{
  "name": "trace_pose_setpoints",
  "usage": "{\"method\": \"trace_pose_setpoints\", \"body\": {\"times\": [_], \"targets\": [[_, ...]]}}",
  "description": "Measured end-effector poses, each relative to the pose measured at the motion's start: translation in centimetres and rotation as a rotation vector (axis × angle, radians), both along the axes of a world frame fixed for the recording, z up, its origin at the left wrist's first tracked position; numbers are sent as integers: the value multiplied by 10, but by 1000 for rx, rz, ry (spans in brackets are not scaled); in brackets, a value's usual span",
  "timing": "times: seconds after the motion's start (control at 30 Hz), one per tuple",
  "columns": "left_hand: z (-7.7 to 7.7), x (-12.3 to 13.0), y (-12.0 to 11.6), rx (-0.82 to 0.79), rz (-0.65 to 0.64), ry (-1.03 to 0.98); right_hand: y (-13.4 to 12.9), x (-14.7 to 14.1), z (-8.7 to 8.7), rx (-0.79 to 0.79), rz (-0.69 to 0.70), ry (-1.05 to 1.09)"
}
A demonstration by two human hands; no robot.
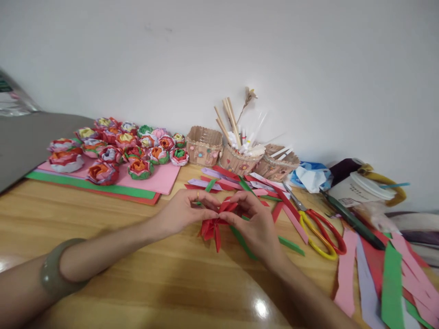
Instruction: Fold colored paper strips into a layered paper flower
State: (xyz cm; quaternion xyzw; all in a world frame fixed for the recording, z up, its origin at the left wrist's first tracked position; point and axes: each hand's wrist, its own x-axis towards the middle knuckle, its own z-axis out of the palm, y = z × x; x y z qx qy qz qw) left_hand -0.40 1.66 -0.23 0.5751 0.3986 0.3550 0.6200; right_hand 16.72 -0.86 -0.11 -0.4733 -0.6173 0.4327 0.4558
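Note:
A red folded-paper piece (210,230) with several pointed flaps hangs between my two hands, just above the wooden table. My left hand (183,211) pinches its left side between thumb and fingers. On the other side, my right hand (255,226) grips it with thumb and fingertips; the fingers hide part of the paper. Just behind my hands lie folded paper strips (228,182) in red, lilac, pink, white and green. A green strip (291,245) sits to the right of my right hand.
Finished paper flowers (103,172) stand on coloured sheets (164,178) at the left. Three decorated baskets (205,146) line the wall. Scissors with red and yellow handles (320,235), a dark green cutter-like tool (356,221), a lidded white tub (358,188) and loose paper strips (391,278) are at the right.

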Motion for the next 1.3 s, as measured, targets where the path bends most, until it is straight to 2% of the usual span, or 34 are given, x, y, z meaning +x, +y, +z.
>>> {"method": "trace_pose_setpoints", "body": {"times": [0.13,0.33,0.47,0.6,0.67,0.77,0.87,1.17,1.3], "targets": [[1,0,-2,4,44,-13,0,1,0,86,39,-61],[4,1,-7,2,-21,-9,-2,2,3,241,66,-207],[3,2,-10,56,-49,14,-3,3,6,504,61,-402],[-2,0,-9,127,-24,-34,-2,5,4,847,-29,-599],[-4,0,-8,138,-2,-68,-3,6,2,949,-62,-700],[-3,1,-9,144,14,-103,-4,5,-1,961,-101,-763],[-1,4,-12,176,23,-108,-6,2,0,925,-139,-720],[-2,5,-13,261,90,-77,-11,-2,1,885,-133,-634],[-4,4,-13,303,74,-70,-10,-3,3,853,-114,-582]]}}
